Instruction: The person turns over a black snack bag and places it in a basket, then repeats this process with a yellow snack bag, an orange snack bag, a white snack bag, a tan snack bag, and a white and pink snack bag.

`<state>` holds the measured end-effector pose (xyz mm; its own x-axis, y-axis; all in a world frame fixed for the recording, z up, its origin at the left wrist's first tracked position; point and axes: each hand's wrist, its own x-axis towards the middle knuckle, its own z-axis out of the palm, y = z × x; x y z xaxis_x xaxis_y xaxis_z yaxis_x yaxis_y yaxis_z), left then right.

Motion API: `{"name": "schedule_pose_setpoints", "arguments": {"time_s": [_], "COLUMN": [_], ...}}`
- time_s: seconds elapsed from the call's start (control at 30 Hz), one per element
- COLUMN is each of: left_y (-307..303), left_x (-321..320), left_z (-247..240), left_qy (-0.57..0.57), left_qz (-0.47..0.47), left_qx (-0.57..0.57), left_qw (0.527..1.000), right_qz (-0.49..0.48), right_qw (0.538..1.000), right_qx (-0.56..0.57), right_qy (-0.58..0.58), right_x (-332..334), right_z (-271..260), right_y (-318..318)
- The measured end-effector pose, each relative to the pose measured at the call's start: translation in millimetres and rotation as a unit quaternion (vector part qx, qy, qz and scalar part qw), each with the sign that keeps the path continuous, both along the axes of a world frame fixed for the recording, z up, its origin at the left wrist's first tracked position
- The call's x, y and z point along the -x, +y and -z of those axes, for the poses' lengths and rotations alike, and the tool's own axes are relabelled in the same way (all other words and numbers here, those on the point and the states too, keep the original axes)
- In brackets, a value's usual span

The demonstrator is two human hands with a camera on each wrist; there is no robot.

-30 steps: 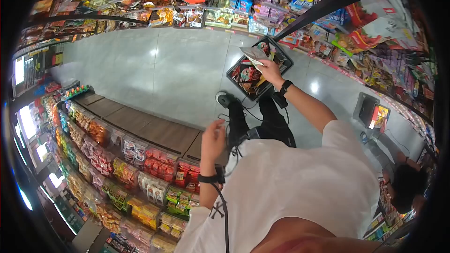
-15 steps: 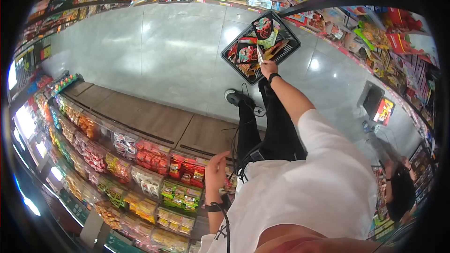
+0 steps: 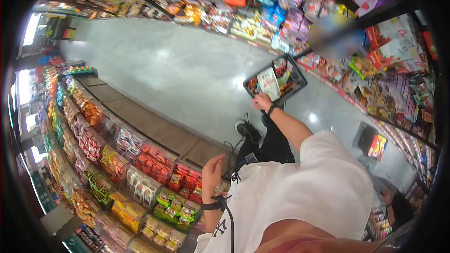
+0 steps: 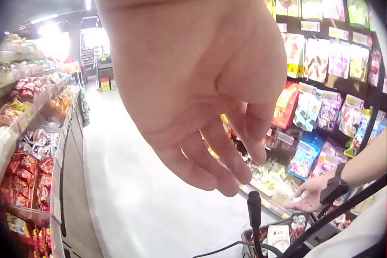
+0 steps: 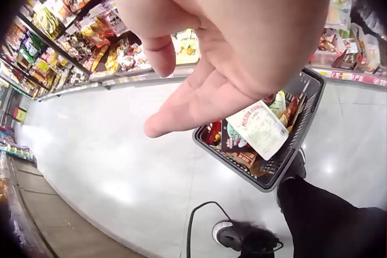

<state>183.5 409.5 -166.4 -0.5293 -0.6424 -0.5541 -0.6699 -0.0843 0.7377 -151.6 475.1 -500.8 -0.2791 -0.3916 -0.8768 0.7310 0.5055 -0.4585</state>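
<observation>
A black shopping basket point(image 5: 266, 183) stands on the floor by the person's feet, filled with snack packets. Lying on top is a white packet with printed lettering point(image 3: 268, 84). The right hand point(image 3: 262, 101) hovers at the basket's near side with its fingers extended, and nothing is in its grasp in the right wrist view. Its fingers point(image 5: 193, 104) overlap the packet's edge there. At the person's left side, the left hand point(image 3: 213, 171) is raised beside the candy shelves, fingers loosely bent around nothing.
Candy bins point(image 3: 154, 159) line the left side above a wooden base point(image 3: 140, 117). Hanging snack bags point(image 3: 262, 23) fill the rack opposite. Grey floor point(image 3: 173, 70) runs between them. Another person point(image 3: 401, 208) is at the lower right beside a second basket point(image 3: 365, 136). Cables dangle near the legs.
The right hand lowered the white packet into the basket and let go; the packet now lies flat on the other snacks. The left hand stays raised and holds nothing. The head view has shifted.
</observation>
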Motion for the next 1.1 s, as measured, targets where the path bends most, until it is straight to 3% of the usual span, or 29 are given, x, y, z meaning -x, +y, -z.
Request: {"name": "schedule_pose_setpoints", "arguments": {"time_s": [0.13,0.2,0.3,0.47,0.67,0.83,1.1], "left_y": [-38.7,-50.2,-73.6,-109.8,-171.0,-224.3,-332.1], "left_x": [-44.8,-80.7,-94.1,-116.1,-56.2,13.4,112.4], "left_z": [-10.2,16.2,-32.4,-34.7,-56.4,-80.8,-60.2], "left_qy": [0.026,0.050,0.046,0.068,0.097,0.148,0.141], "left_qz": [0.004,-0.021,-0.059,-0.065,-0.001,0.065,0.086], "left_qx": [0.079,0.099,0.112,0.189,0.180,0.113,0.073], "left_qw": [0.997,0.994,0.991,0.978,0.979,0.980,0.984], "right_qz": [0.064,0.113,0.145,0.093,0.073,0.141,0.215], "right_qw": [0.997,0.990,0.978,0.968,0.956,0.955,0.939], "right_qx": [0.045,0.054,0.115,0.134,0.164,0.154,0.119], "right_qy": [0.005,0.062,0.096,0.190,0.231,0.209,0.242], "right_x": [-9.1,-13.7,-20.8,-19.6,-12.4,14.9,150.5], "right_z": [-58.8,-109.0,-146.9,-166.0,-214.3,-186.5,-200.7], "right_y": [-9.9,-22.5,-49.1,-102.2,-149.5,-162.3,-230.5]}}
